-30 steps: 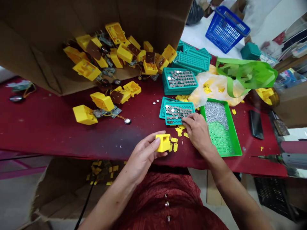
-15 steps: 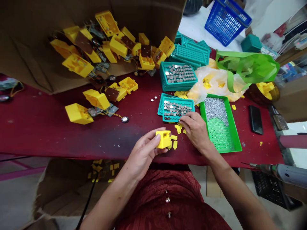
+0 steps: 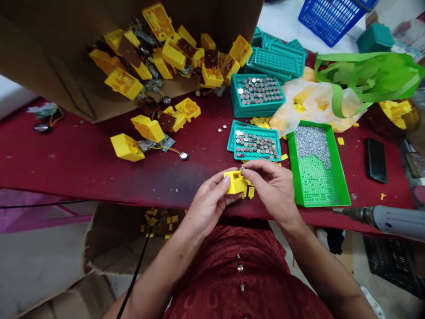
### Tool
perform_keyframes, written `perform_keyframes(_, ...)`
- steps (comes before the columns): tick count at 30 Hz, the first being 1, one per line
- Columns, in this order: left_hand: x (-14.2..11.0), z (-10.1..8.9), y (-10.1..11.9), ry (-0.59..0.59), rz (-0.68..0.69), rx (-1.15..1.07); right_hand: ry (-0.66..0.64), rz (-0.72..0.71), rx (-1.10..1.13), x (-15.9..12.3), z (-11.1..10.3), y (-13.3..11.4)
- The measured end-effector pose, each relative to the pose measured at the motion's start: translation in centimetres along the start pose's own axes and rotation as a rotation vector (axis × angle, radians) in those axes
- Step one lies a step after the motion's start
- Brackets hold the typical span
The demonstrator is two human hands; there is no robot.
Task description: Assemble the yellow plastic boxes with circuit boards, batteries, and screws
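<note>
The left hand (image 3: 209, 204) curls around a yellow plastic housing (image 3: 235, 182), clamping it over the maroon tabletop (image 3: 83, 170). The right hand's (image 3: 272, 188) fingertips (image 3: 251, 165) pinch together on a small silver disc (image 3: 242, 169) at the housing's top edge. Beyond lie a teal tray (image 3: 255, 157) of button cells and a green perforated tray (image 3: 318, 203).

A blue basket (image 3: 330, 20) sat beyond the table (image 3: 66, 155), a green bag (image 3: 365, 73) lay above a phone (image 3: 376, 159), and a power screwdriver (image 3: 395, 221) jutted in at right.
</note>
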State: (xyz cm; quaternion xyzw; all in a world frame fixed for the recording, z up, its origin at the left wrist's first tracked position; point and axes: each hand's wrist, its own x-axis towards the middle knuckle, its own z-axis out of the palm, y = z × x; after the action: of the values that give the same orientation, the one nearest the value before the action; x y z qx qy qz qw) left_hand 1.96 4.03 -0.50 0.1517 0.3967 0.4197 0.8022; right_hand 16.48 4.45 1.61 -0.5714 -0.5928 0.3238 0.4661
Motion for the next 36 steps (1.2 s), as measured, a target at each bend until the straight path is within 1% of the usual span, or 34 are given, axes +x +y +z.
perform_keyframes(2,-0.1,0.0,0.0,-0.017,-0.021,-0.038,-0.009,-0.126,-0.104,-0.4,0.4,-0.2)
perform_keyframes(5,-0.3,0.0,0.2,-0.038,-0.082,-0.107,-0.062,-0.447,-0.344,-0.4,0.4,0.2)
perform_keyframes(7,-0.4,-0.2,0.3,-0.053,-0.136,-0.146,-0.129,-0.627,-0.438,-0.1,-0.2,0.5)
perform_keyframes(10,-0.6,-0.4,0.4,-0.09,-0.222,-0.17,-0.253,-0.793,-0.492,0.6,-1.4,0.6)
perform_keyframes(12,-0.7,-0.6,0.5,-0.128,-0.252,-0.169,-0.338,-0.856,-0.489,1.1,-2.3,0.4)
perform_keyframes(14,-0.9,-0.7,0.6,-0.165,-0.25,-0.156,-0.38,-0.846,-0.446,1.3,-2.9,0.1)
perform_keyframes(15,-0.9,-0.7,0.6,-0.179,-0.246,-0.144,-0.374,-0.799,-0.415,1.3,-3.2,-0.1)
perform_keyframes(18,-0.9,-0.7,0.7,-0.208,-0.234,-0.106,-0.296,-0.566,-0.344,1.1,-3.5,-0.8)
perform_keyframes(20,-0.9,-0.7,0.6,-0.213,-0.231,-0.093,-0.267,-0.436,-0.334,0.8,-3.6,-1.2)
perform_keyframes(24,-0.7,-0.6,0.4,-0.161,-0.189,-0.105,-0.274,-0.306,-0.359,0.4,-3.5,-1.9)
perform_keyframes(26,-0.7,-0.6,0.2,-0.148,-0.169,-0.112,-0.249,-0.296,-0.374,0.2,-3.4,-2.1)
perform_keyframes(29,-0.7,-0.6,0.0,-0.182,-0.142,-0.096,-0.182,-0.364,-0.396,-0.1,-3.3,-2.0)
perform_keyframes(31,-0.7,-0.5,-0.1,-0.172,-0.097,-0.072,-0.147,-0.41,-0.41,-0.3,-3.2,-1.8)
perform_keyframes(33,-0.7,-0.5,-0.1,-0.133,-0.059,-0.059,-0.132,-0.432,-0.419,-0.5,-3.2,-1.6)
perform_keyframes(36,-0.8,-0.5,0.0,-0.131,-0.082,-0.065,-0.147,-0.492,-0.425,-0.6,-3.0,-1.3)
